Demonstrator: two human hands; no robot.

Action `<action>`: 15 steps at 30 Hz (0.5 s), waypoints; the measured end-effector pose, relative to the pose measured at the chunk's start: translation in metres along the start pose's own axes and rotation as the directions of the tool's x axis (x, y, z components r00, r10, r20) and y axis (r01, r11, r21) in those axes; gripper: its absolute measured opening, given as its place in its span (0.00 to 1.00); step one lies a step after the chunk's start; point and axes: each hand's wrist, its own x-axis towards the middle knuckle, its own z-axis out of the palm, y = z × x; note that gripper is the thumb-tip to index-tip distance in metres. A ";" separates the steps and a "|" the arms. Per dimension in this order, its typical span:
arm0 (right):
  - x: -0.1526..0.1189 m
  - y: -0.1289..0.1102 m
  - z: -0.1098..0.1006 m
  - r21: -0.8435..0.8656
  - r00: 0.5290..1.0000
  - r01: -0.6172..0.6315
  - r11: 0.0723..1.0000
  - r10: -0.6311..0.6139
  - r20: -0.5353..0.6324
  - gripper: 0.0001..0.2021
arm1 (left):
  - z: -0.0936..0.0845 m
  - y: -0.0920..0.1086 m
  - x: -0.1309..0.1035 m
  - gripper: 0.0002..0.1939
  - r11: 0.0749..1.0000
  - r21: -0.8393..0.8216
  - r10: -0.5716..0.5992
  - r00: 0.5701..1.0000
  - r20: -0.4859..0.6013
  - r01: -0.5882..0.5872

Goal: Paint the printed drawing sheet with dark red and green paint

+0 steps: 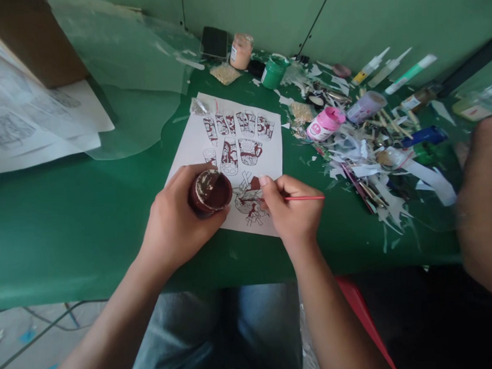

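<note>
A white sheet point(187, 149) printed with line drawings lies on the green table, some parts of them coloured dark red. My left hand point(176, 220) is wrapped round an open jar of dark red paint point(211, 191), above the sheet's lower left part. Pinched in my right hand point(294, 209) is a thin red brush point(307, 197); its tip is hidden behind the fingers, over the lower drawing point(249, 206). A small clear bag point(201, 106) rests on the sheet's top left corner.
Paper scraps point(367, 171) cover the right side, around a pink paint jar point(325, 124). A green jar point(275, 71) and a peach jar point(241, 51) stand at the back. More printed sheets point(7, 129) and a cardboard box point(31, 41) are at left. Another person's arm point(486, 212) is at right.
</note>
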 end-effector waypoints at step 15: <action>0.000 0.000 0.000 -0.019 1.000 0.005 1.000 -0.005 -0.010 0.23 | 0.001 0.000 0.000 0.24 1.000 0.014 0.003 1.000 -0.003 -0.003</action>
